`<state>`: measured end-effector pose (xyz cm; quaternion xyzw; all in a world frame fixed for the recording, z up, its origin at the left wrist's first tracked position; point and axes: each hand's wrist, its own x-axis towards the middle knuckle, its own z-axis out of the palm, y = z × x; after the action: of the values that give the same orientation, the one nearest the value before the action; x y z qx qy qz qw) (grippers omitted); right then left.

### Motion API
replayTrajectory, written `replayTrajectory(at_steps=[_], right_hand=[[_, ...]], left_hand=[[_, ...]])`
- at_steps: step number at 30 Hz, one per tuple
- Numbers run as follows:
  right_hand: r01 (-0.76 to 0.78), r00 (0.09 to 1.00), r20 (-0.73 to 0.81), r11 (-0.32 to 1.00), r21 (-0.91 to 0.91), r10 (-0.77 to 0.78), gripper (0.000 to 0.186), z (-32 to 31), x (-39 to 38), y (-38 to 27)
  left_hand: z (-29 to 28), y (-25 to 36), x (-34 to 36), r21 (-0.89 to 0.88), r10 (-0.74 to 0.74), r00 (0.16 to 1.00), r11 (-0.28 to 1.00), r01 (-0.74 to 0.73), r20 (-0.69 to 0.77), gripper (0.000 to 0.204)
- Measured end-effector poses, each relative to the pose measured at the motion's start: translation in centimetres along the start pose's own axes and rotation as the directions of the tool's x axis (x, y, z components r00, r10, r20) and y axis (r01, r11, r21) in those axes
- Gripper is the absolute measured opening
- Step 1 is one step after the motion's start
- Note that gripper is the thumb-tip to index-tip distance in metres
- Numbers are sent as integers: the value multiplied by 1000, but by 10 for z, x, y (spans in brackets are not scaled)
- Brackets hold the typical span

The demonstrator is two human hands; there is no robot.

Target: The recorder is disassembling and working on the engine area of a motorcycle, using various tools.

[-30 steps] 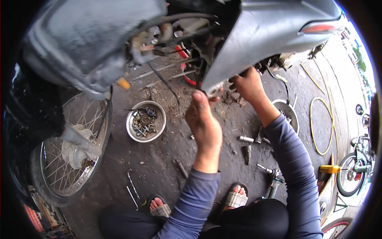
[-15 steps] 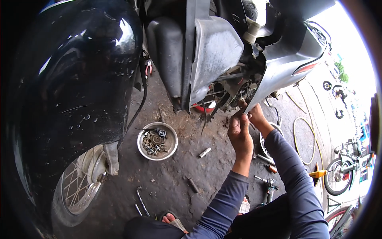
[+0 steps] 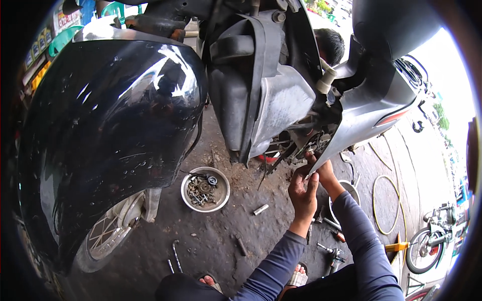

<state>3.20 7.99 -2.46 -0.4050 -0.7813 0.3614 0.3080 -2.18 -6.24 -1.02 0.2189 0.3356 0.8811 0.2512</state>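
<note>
My left hand (image 3: 302, 200) is closed at the lower corner of a motorcycle's grey body panel (image 3: 346, 128), thumb and fingers pinching its edge. My right hand (image 3: 327, 174) passes behind that panel. Its fingertips come out by a greasy metal mechanism (image 3: 315, 143) under the bodywork, curled around something small that I cannot make out. The panel hides part of this hand. Left of the mechanism hangs a scuffed grey plastic cover (image 3: 283, 98).
A metal bowl (image 3: 227, 198) of bolts and small parts sits on the floor. A glossy black motorcycle body (image 3: 115, 145) fills the left. A power tool (image 3: 335, 256), a metal tube (image 3: 260, 209) and a coiled hose (image 3: 374, 205) lie about. Another person's head (image 3: 330, 46) shows behind the bodywork.
The view has shifted, so the motorcycle and bowl sit lower and further right, and the other person's head shows more. Both hands stay at the grey panel and the mechanism.
</note>
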Motion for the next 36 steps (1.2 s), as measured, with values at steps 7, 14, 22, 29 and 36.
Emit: replayTrajectory(at_steps=[7,14,22,29,36], right_hand=[[173,984,70,974,-144,-165,30,-4,11,21],[474,881,162,823,-314,-445,23,-11,3,14],[229,909,414,882,-412,-43,38,-6,14,38],[-284,953,194,907,311,232,32,43,-39,-2],[255,813,573,819,-514,106,34,58,-66,-176]], left_hand=[[7,-18,4,-414,-154,986,903,116,-61,44],[15,-18,23,-826,-195,953,478,298,231,46],[8,-26,40,-880,-218,922,292,374,319,52],[-51,16,24,-594,-703,711,578,559,-15,43],[-134,150,-107,-184,-481,603,854,487,-637,20]])
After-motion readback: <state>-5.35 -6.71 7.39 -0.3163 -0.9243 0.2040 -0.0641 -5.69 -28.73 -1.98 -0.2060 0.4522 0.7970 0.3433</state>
